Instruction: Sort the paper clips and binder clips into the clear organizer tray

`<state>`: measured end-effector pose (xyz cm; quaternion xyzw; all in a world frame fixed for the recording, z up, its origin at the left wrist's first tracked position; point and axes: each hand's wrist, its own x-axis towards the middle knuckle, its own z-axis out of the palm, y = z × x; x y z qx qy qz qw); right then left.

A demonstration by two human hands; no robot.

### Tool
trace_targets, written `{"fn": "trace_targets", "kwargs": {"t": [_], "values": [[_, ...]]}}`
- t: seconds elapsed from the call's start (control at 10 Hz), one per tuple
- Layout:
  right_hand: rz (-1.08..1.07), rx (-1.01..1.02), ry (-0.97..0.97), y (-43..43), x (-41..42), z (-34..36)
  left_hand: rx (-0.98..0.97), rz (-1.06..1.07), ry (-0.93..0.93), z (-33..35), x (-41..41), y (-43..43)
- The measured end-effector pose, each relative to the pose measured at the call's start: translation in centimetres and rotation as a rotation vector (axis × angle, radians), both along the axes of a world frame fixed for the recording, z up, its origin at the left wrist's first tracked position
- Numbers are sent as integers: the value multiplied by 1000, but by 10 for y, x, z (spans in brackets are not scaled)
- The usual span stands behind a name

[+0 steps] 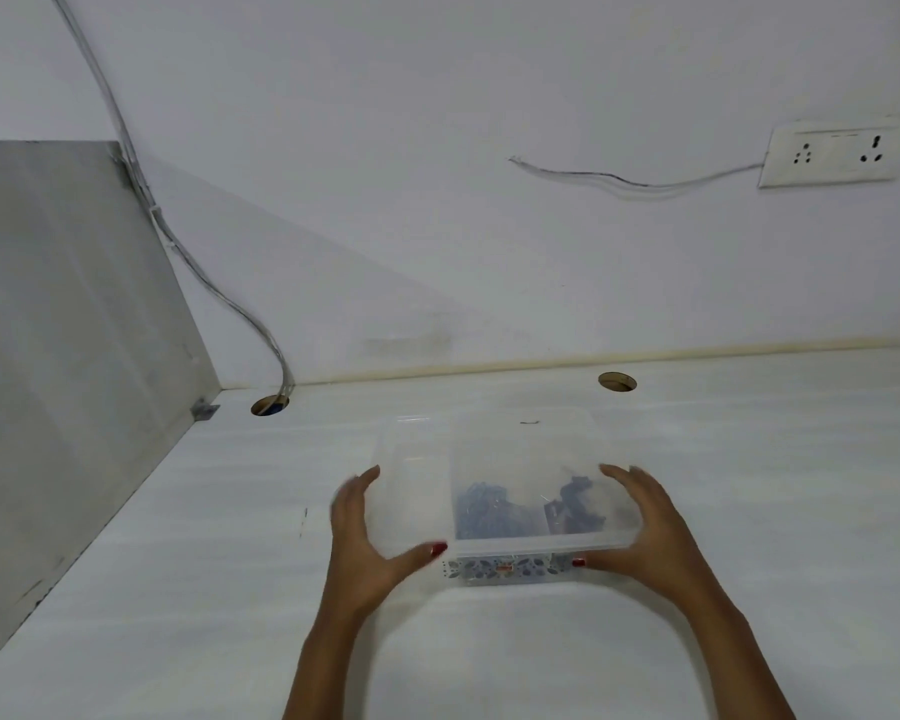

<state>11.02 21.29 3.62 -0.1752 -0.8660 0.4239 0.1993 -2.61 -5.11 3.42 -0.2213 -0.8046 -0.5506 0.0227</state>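
Both hands, the left hand (365, 537) and right hand (640, 527), are gripping the clear organizer tray (494, 491) on the near desk (749, 485); clips (489, 511) appearing sorted, setting it down likely follows.

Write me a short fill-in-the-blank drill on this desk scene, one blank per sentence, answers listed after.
1. The clear organizer tray rests on the white ____.
2. The left hand and the right hand grip the tray from ____ sides.
3. The dark clips lie in the tray's ____ half, as the person sees it.
4. The gray cable runs down the wall into a round ____ in the desk.

Answers: desk; opposite; right; hole
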Motion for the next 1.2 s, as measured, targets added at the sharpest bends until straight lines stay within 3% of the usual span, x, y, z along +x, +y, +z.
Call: {"fn": "trace_targets", "kwargs": {"t": [0.1, 0.3, 0.5, 0.7, 1.0, 1.1, 1.2], "values": [[-44, -87, 64, -1, -4, -2, -6, -70, -125, 3, -7, -6], [-184, -221, 235, 5, -42, -3, 42, 0, -86, 15, -48, 22], [-285, -117, 253, 35, -103, -12, 21, -4, -81, -4, -101, 54], [-247, 14, 225, 60, -165, -13, 67, 66, -21, -11, -147, 86], [-308, 22, 186, 69, -190, -12, 133, 18, 1, -14, -179, 96], [-319, 33, 140, 70, -192, -5, 79, 55, -8, -10, -179, 96], [-274, 108, -19, 61, -181, -4, -223, 151, 80, -8, -159, 96]]}}
